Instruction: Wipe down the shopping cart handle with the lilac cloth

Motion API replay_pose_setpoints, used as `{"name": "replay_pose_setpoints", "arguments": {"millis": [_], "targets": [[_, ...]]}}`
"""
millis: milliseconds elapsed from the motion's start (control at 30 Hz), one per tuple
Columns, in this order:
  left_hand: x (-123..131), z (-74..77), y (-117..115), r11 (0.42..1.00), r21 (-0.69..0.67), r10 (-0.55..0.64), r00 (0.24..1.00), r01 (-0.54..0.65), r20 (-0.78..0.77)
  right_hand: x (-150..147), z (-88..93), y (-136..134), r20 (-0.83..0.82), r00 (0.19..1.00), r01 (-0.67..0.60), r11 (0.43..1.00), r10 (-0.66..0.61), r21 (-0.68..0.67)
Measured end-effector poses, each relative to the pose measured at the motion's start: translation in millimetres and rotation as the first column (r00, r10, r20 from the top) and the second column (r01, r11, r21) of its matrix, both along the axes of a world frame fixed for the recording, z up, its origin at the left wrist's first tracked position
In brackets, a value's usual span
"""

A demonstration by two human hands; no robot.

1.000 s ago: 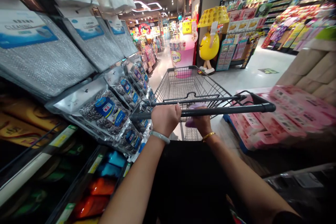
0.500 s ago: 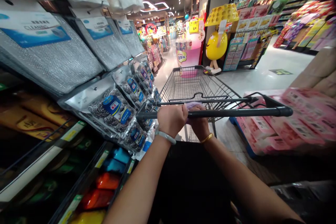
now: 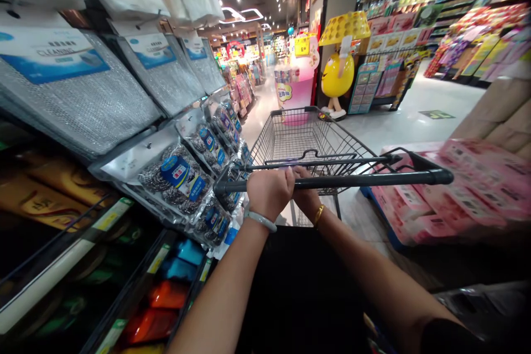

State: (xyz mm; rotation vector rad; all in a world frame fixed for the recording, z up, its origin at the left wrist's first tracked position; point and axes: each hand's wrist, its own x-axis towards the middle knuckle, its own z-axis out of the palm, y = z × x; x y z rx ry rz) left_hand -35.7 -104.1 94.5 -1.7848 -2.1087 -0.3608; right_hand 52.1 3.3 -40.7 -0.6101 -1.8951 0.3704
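Note:
My left hand [image 3: 271, 191] is closed around the dark handlebar [image 3: 365, 180] of a wire shopping cart [image 3: 290, 135], left of the bar's middle. Close beside it, my right hand [image 3: 306, 193] curls round the same bar from below. The bar and my left hand hide part of its fingers. A small patch of pale purple [image 3: 289, 162] shows just beyond my hands, too little to identify. A pale bangle [image 3: 260, 220] is on my left wrist and a gold bracelet [image 3: 318, 214] on my right. The visible part of the cart basket shows bare wire mesh.
Packaged scourers [image 3: 182, 177] and silvery mesh cleaning cloths [image 3: 95, 88] hang close along the left. Pink packages [image 3: 448, 193] are stacked low on the right. Ahead stand a pink bucket-shaped display [image 3: 294, 91] and a yellow figure [image 3: 338, 74], with an aisle running past them.
The purple material between my hands has mostly gone from sight. My right hand has shifted slightly left, closer to my left hand. The cart and surroundings sit slightly further left in view.

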Motion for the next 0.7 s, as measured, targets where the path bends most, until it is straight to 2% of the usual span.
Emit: {"name": "replay_pose_setpoints", "arguments": {"millis": [233, 333, 400, 467, 533, 700], "targets": [[-0.8, -1.5, -0.4, 1.0, 0.0, 0.005, 1.0, -0.005, -0.007, -5.3, 7.1, -5.4, -0.144, 0.99, -0.012, 0.998, 0.004, -0.055], [-0.6, -0.8, -0.7, 1.0, 0.008, 0.002, 1.0, -0.001, -0.016, 0.2, 7.9, -6.2, -0.046, 0.999, 0.001, 1.0, 0.0, 0.017], [-1.0, -0.8, -0.6, 1.0, 0.012, -0.002, 1.0, 0.002, -0.018, 10.4, 7.1, -8.0, -0.007, 0.998, 0.068, 0.996, -0.068, 0.054], [-1.6, -1.4, -0.4, 1.0, 0.023, -0.006, 1.0, 0.007, -0.02, 23.4, 6.3, -10.3, -0.041, 0.981, 0.192, 0.979, -0.19, 0.06], [-2.4, -2.6, -0.1, 0.999, 0.042, 0.002, 1.0, -0.001, -0.028, 36.7, 5.8, -11.6, -0.061, 0.963, 0.263, 0.964, -0.261, 0.03], [-3.0, -4.6, -0.2, 0.999, 0.046, 0.026, 0.999, -0.024, -0.041, 68.2, 1.7, -9.8, 0.01, 0.985, 0.17, 0.974, -0.171, -0.149]]}}
